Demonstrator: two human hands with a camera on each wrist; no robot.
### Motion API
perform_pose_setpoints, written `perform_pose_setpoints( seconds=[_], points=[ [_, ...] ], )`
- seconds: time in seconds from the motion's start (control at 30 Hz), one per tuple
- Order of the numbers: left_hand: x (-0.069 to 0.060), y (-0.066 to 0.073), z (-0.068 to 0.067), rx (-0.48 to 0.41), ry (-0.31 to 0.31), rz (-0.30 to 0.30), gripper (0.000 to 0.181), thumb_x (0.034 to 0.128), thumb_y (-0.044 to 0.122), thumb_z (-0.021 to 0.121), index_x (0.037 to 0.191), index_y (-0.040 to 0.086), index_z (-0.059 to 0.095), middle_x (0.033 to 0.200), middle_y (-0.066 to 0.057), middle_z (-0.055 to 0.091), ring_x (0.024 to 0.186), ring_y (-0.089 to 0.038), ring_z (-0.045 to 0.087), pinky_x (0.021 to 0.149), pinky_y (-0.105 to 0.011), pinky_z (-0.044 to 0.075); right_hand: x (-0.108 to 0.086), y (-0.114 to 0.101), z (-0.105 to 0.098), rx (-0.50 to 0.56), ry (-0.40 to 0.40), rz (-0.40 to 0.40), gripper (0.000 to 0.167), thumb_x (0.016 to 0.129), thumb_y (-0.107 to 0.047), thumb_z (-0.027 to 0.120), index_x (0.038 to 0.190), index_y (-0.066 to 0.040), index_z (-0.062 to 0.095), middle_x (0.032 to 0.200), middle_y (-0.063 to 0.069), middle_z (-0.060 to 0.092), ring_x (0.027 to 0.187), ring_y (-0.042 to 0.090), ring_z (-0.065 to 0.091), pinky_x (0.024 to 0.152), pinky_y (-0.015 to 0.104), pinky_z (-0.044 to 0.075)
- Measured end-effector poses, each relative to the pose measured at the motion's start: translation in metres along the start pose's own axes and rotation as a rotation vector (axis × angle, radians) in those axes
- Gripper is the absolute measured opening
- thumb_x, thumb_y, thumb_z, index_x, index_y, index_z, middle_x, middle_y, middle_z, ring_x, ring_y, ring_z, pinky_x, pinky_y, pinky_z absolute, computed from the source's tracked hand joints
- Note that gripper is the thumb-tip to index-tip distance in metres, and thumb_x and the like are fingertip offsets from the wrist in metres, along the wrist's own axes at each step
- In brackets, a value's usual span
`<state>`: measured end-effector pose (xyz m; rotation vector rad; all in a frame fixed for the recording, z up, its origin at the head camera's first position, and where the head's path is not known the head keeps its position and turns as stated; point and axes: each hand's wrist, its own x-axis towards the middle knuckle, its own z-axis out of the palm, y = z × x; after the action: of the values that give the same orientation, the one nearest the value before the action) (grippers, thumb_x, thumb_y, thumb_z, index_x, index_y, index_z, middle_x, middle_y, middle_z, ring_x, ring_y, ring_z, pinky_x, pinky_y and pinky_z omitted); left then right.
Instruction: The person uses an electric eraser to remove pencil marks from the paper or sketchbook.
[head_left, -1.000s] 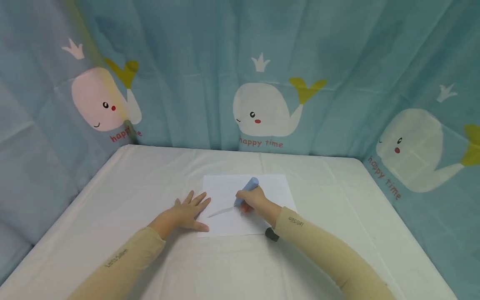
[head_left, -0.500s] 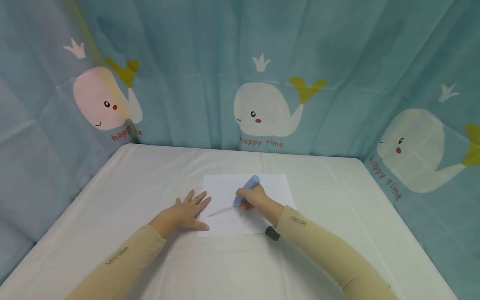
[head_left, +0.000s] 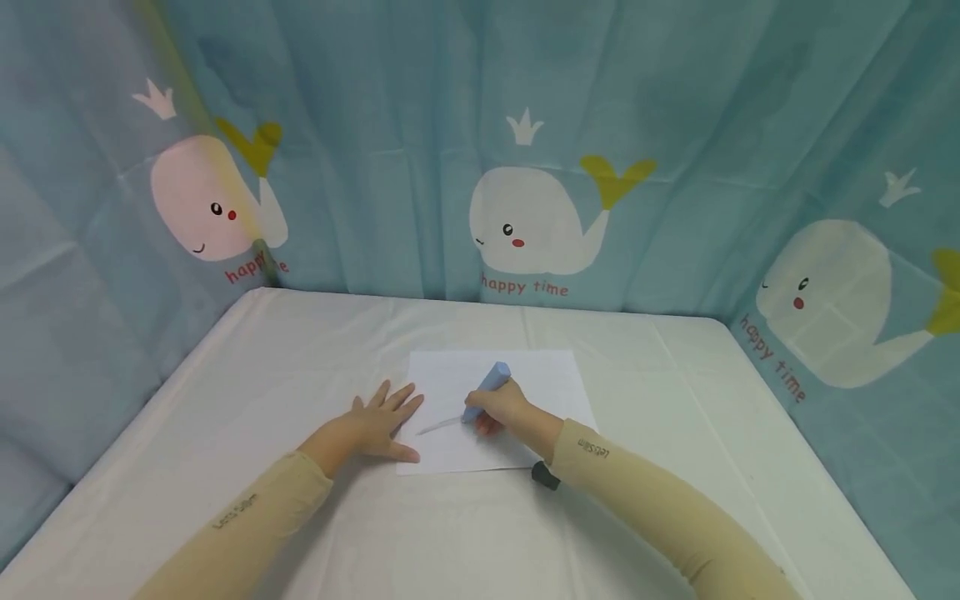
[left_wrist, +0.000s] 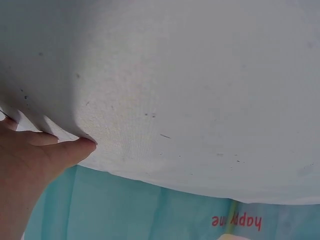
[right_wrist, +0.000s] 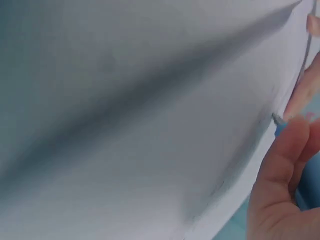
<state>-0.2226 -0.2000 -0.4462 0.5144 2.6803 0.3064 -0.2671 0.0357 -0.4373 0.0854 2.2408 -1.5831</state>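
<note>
One light-blue cylindrical pen (head_left: 491, 384), pinched in the right hand (head_left: 504, 406), is shifting slightly left along a thin grey line (head_left: 439, 426) on the white rectangular paper sheet (head_left: 457, 454), suggesting continued marking, while the left hand (head_left: 375, 426) is resting, fingers spread, across the sheet's left edge.

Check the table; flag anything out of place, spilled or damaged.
One loose item: a small dark piece, perhaps a cap, lies by the near edge of the paper beside the right sleeve, apart from the blue marker. Dark specks in the left wrist view could be stains or lens dirt. No spill shows.
</note>
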Motion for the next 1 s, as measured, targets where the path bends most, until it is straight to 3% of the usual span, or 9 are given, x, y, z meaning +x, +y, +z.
perform_pose_setpoints(
  seconds=[0.17, 0.4, 0.77, 1.0],
  points=[
    [0.000, 0.002, 0.001, -0.005, -0.006, 0.002, 0.102, 0.0802, 0.061, 0.068, 0.155, 0.009, 0.023, 0.161, -0.015, 0.009, 0.143, -0.050, -0.002, 0.101, -0.077, 0.008, 0.002, 0.002, -0.003, 0.028, 0.024, 0.006, 0.036, 0.084, -0.011, 0.066, 0.110, 0.010, 0.053, 0.056, 0.008, 0.058, 0.042, 0.012, 0.054, 0.044, 0.023, 0.048],
    [0.001, 0.005, -0.001, -0.013, 0.000, 0.003, 0.101, 0.0806, 0.058, 0.069, 0.154, 0.008, 0.023, 0.161, -0.016, 0.009, 0.143, -0.050, -0.002, 0.102, -0.077, 0.008, -0.002, 0.003, -0.007, 0.071, 0.001, 0.020, 0.028, 0.084, -0.012, 0.066, 0.103, 0.006, 0.056, 0.055, 0.007, 0.058, 0.042, 0.011, 0.054, 0.045, 0.022, 0.049],
    [0.001, 0.003, 0.000, -0.010, -0.004, -0.011, 0.101, 0.0802, 0.060, 0.069, 0.155, 0.010, 0.023, 0.162, -0.015, 0.008, 0.143, -0.049, -0.003, 0.102, -0.076, 0.007, -0.004, -0.004, -0.012, 0.083, -0.093, 0.041, 0.031, 0.085, -0.015, 0.071, 0.105, 0.004, 0.056, 0.059, 0.008, 0.061, 0.045, 0.011, 0.056, 0.047, 0.023, 0.050],
    [0.001, 0.000, 0.001, 0.000, -0.003, -0.008, 0.102, 0.0801, 0.062, 0.068, 0.155, 0.010, 0.022, 0.162, -0.015, 0.008, 0.143, -0.049, -0.003, 0.102, -0.077, 0.008, -0.004, -0.005, -0.012, 0.095, -0.081, 0.035, 0.032, 0.085, -0.010, 0.068, 0.108, 0.007, 0.054, 0.060, 0.010, 0.062, 0.045, 0.012, 0.057, 0.047, 0.024, 0.050]
  ],
)
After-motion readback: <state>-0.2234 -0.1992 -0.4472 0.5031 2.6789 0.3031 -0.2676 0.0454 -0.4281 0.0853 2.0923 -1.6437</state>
